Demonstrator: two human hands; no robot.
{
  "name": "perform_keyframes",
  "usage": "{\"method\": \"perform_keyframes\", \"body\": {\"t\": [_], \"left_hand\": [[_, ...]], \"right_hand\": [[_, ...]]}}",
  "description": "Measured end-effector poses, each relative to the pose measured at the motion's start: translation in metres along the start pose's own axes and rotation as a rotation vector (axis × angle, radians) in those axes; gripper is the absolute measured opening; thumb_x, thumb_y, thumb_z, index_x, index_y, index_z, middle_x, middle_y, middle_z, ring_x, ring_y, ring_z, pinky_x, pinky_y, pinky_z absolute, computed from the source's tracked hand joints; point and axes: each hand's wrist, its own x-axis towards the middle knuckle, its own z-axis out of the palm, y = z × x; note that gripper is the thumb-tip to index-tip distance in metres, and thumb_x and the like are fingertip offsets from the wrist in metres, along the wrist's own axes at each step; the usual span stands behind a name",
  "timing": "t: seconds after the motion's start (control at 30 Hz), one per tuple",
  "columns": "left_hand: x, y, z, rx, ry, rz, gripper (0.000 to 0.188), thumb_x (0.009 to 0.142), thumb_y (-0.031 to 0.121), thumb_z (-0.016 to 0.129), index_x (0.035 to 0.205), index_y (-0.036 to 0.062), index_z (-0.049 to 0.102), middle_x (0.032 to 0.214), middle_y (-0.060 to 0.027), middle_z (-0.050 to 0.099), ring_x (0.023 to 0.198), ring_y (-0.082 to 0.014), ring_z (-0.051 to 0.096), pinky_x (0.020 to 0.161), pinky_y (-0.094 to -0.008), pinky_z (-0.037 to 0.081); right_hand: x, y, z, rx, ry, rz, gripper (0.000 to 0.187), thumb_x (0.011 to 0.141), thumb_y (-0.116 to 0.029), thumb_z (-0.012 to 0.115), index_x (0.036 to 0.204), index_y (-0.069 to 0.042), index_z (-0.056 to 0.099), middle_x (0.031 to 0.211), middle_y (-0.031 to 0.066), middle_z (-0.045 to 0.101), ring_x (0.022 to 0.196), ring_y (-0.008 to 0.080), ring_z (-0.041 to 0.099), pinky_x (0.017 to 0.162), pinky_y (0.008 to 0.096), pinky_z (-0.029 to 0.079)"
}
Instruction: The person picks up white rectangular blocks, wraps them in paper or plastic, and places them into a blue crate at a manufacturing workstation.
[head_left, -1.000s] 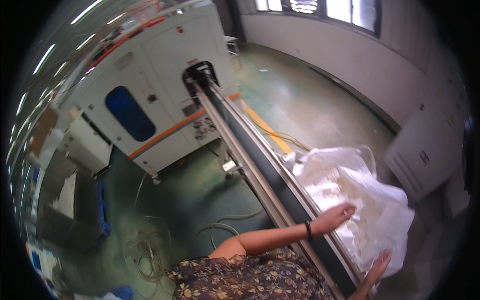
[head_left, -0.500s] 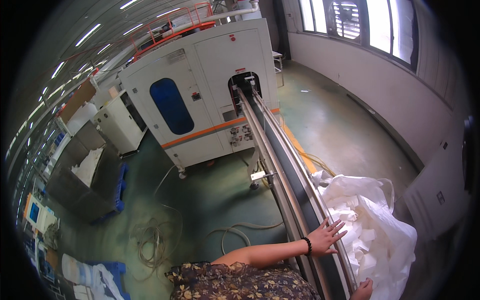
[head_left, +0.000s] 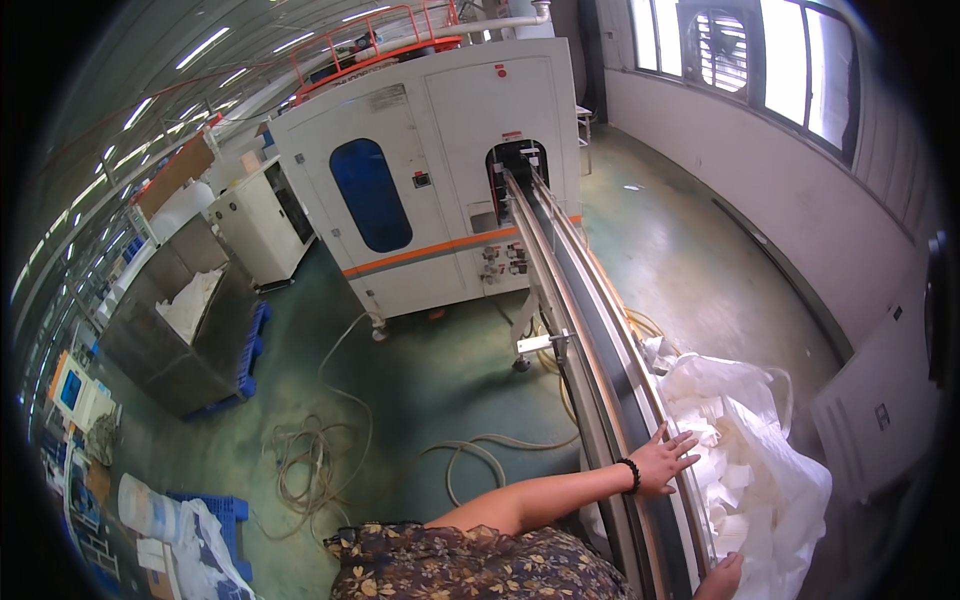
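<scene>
A long conveyor (head_left: 617, 385) with a dark belt and metal side rails runs from the machine's opening toward me. Across its near part reaches my left hand (head_left: 665, 464), wearing a dark beaded bracelet. Its fingers are spread over the right-hand rail, and nothing is held in it. Lower down, at the picture's bottom edge, my right hand (head_left: 722, 578) is at the outer side of the same rail, its fingers curled together there; much of it is cut off. Beside both hands stands a large white woven bag (head_left: 775, 480), its top gaping, holding many white pieces (head_left: 735, 476).
A big white machine (head_left: 455, 170) with a blue window stands ahead. Hoses (head_left: 310, 465) lie coiled on the green floor at left. Further left are a metal bin (head_left: 170, 345) on a blue pallet and wrapped rolls (head_left: 150, 510). A wall (head_left: 745, 185) with windows runs along the right.
The view has swung slightly to the left, so the machine and conveyor sit further right. Both hands stay at the conveyor's right rail.
</scene>
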Motion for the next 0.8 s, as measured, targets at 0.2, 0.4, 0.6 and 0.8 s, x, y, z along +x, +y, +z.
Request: {"method": "perform_keyframes", "body": {"t": [0.2, 0.4, 0.6, 0.8], "left_hand": [[-0.002, 0.003, -0.003, -0.014, -0.029, 0.008, 0.083, 0.081, 0.044, 0.069, 0.15, 0.0125, 0.034, 0.159, -0.0142, 0.025, 0.15, -0.0302, 0.013, 0.117, -0.0646, 0.007], [0.004, 0.007, -0.005, 0.024, -0.046, 0.031, 0.082, 0.082, 0.046, 0.067, 0.15, 0.0126, 0.035, 0.158, -0.0151, 0.026, 0.15, -0.0301, 0.015, 0.117, -0.0645, 0.007], [-0.003, -0.002, -0.009, 0.075, 0.006, -0.005, 0.076, 0.086, 0.05, 0.06, 0.149, 0.0153, 0.036, 0.157, -0.0106, 0.03, 0.149, -0.0276, 0.02, 0.116, -0.0633, 0.011], [-0.003, 0.003, -0.01, 0.053, 0.046, 0.022, 0.069, 0.089, 0.044, 0.061, 0.148, 0.0155, 0.038, 0.154, -0.0101, 0.034, 0.147, -0.0282, 0.022, 0.113, -0.0657, 0.016]], "right_hand": [[-0.002, 0.007, 0.003, 0.01, 0.042, -0.059, 0.035, 0.099, -0.04, 0.043, 0.095, -0.013, 0.065, 0.088, 0.0171, 0.07, 0.078, 0.0418, 0.065, 0.068, 0.0531, 0.05], [-0.002, 0.012, 0.002, -0.042, -0.014, -0.008, 0.032, 0.098, -0.039, 0.046, 0.096, -0.013, 0.065, 0.09, 0.0133, 0.071, 0.08, 0.0378, 0.066, 0.069, 0.0502, 0.052], [0.002, 0.009, 0.017, 0.137, 0.138, -0.144, 0.024, 0.098, -0.024, 0.047, 0.093, -0.008, 0.063, 0.087, 0.0191, 0.066, 0.08, 0.0419, 0.062, 0.068, 0.0516, 0.046], [-0.004, -0.003, 0.001, 0.109, 0.17, -0.104, 0.023, 0.098, -0.023, 0.048, 0.091, -0.008, 0.064, 0.084, 0.0157, 0.067, 0.076, 0.039, 0.063, 0.066, 0.0499, 0.047]]}}
